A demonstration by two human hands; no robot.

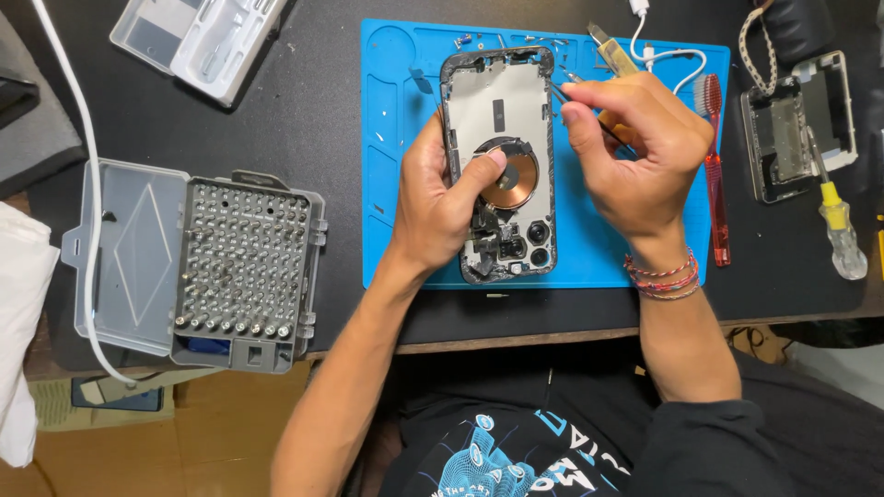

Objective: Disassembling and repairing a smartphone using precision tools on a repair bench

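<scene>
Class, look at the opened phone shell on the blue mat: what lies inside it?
Inside the phone shell: a grey plate, a copper coil and dark camera rings. The left hand covers the lower-left corner, so what lies there is hidden.

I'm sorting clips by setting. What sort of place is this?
Probably a phone-repair bench: an opened phone shell lies on a blue repair mat, beside an open screwdriver-bit case.

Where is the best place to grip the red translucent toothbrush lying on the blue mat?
Probably the long straight handle of the red translucent toothbrush, from the right. It lies flat on the blue mat, bristles at the far end; the right hand crowds its left side.
</scene>
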